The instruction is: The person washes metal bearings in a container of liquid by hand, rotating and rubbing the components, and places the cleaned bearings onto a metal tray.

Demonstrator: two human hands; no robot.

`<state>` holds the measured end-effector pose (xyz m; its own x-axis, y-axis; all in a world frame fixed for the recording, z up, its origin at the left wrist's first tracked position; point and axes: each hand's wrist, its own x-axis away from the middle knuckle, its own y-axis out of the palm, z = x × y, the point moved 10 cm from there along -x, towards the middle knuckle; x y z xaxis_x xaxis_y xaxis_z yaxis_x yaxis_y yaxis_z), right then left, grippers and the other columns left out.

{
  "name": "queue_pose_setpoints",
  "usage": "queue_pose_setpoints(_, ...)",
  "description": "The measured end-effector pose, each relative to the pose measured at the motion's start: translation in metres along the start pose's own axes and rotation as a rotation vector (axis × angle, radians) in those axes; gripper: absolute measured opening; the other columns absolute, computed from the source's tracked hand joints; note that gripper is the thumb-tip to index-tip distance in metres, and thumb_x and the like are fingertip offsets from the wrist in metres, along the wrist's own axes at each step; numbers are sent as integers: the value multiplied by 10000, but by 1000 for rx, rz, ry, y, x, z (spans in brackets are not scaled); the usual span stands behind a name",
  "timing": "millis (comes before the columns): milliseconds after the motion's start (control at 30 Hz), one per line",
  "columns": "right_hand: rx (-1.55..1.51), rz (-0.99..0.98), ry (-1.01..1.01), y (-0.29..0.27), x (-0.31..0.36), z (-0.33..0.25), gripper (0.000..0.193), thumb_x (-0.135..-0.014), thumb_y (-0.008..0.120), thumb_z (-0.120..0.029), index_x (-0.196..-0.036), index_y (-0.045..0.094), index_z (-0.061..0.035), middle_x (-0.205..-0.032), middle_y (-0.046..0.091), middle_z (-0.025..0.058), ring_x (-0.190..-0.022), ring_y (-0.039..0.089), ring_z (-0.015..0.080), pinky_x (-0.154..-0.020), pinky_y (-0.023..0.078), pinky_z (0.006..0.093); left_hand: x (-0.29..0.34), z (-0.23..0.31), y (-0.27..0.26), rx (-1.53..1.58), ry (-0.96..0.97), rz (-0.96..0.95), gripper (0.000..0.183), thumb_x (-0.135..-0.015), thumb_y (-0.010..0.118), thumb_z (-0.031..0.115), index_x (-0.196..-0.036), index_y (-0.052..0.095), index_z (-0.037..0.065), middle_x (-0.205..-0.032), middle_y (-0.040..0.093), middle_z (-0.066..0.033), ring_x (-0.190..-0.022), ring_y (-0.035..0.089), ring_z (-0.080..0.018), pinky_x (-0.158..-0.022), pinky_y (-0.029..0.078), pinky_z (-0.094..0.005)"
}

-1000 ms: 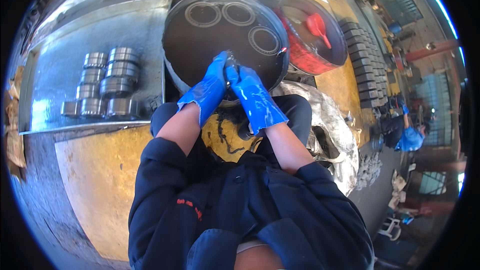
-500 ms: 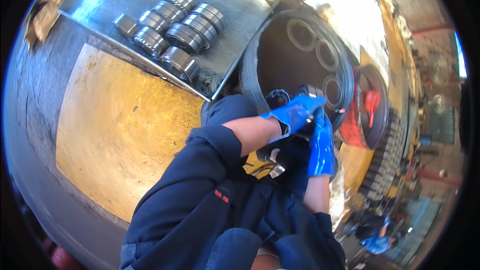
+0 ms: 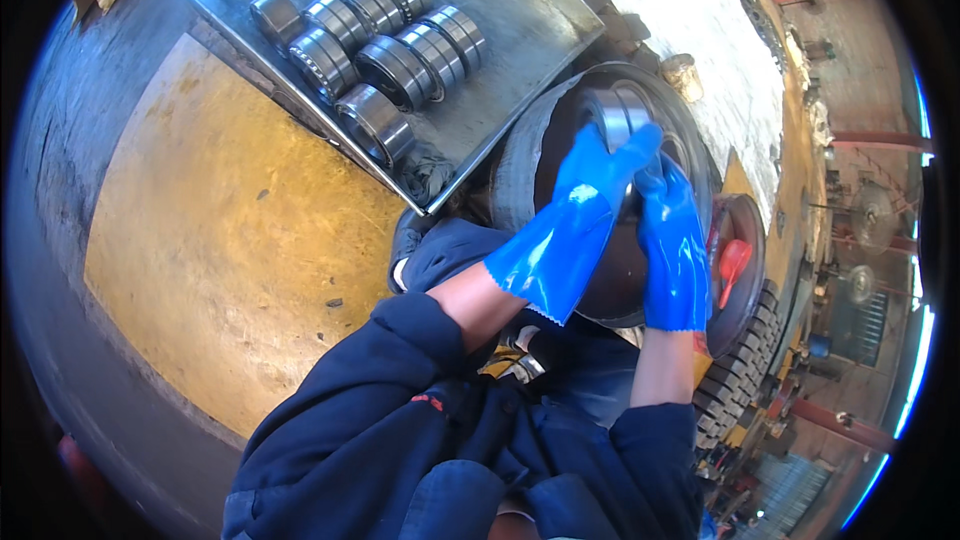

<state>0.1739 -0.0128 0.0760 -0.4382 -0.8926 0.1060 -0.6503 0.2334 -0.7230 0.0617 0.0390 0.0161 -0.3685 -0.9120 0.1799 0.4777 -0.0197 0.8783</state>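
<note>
Above a wide dark drum (image 3: 520, 155), I hold a shiny steel bearing ring (image 3: 622, 108), slightly blurred. My left hand (image 3: 597, 172), in a long blue rubber glove, is closed on its near side. My right hand (image 3: 668, 198), gloved the same way, is closed against the ring's lower right side; its fingertips are partly hidden behind the left hand. To the left, several steel bearings (image 3: 393, 70) stand in rows on a metal tray table (image 3: 505, 0). One wider ring (image 3: 375, 124) sits nearest the tray's front corner.
A crumpled dark rag (image 3: 428, 176) lies in the tray's near corner. Right of the drum is a red container with a red scoop (image 3: 735, 262) in it. Beside that runs a row of dark toothed metal parts (image 3: 738, 375). A worn yellow floor plate (image 3: 230, 240) spreads at left.
Both hands have moved forward and up with the bearing ring, from the drum's near edge to over its opening. The ring now shows more fully. My view has shifted a little.
</note>
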Motion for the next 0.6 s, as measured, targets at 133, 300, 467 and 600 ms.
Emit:
queue_pose_setpoints(133, -38, -217, -404, 78, -45, -59, 616, -1008, 649, -489, -1323, 641, 41, -1035, 735, 200, -917, 697, 280, -793, 535, 413, -10, 77, -61, -264, 217, 320, 529, -900, 822, 321, -1277, 652, -9, -1040, 743, -115, -927, 713, -205, -842, 570, -350)
queue_pose_setpoints(300, -19, -551, -290, 211, -81, -54, 624, -993, 660, -544, -1191, 692, 47, -1006, 757, 202, -939, 715, 275, -809, 539, 433, -38, 85, -167, -55, 204, 420, 360, -953, 756, 326, -1155, 686, 37, -958, 716, -79, -829, 690, -222, -748, 564, -384)
queue_pose_setpoints(467, 22, -782, -128, 274, -71, -41, 689, -1022, 579, -623, -1225, 707, 23, -1060, 760, 172, -982, 695, 234, -854, 525, 397, -57, 54, -252, 132, 146, 521, 253, -979, 728, 296, -1108, 692, 81, -902, 682, -70, -775, 655, -208, -739, 543, -365)
queue_pose_setpoints(600, -33, -838, -198, 314, -74, -26, 640, -1030, 573, -602, -1146, 744, 4, -989, 772, 140, -893, 678, 185, -801, 525, 386, -54, 51, -286, 90, 167, 420, 283, -1006, 690, 341, -938, 679, 67, -883, 682, -87, -771, 660, -210, -730, 551, -373)
